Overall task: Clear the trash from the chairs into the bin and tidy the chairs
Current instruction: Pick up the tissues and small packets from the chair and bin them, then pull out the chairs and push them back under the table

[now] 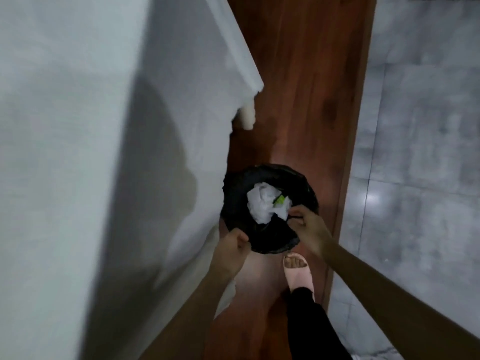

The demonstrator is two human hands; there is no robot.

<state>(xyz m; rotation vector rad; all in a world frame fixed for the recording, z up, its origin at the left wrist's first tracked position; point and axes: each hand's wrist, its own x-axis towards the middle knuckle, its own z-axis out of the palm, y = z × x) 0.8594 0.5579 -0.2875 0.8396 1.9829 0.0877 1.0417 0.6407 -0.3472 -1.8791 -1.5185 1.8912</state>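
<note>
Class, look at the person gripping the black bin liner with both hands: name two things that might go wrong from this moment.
1. Both hands, left and right, pinch the thin bin liner at its rim; a hard pull might tear it or drag it off the bin.
2. The white crumpled trash sits high near the rim, so tilting may spill it onto the wooden floor.
3. The slippered foot stands close; the bin might tip against it.

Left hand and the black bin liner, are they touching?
Touching. The head view shows the left hand closed on the near rim of the black bin liner, fingers curled over its edge.
</note>
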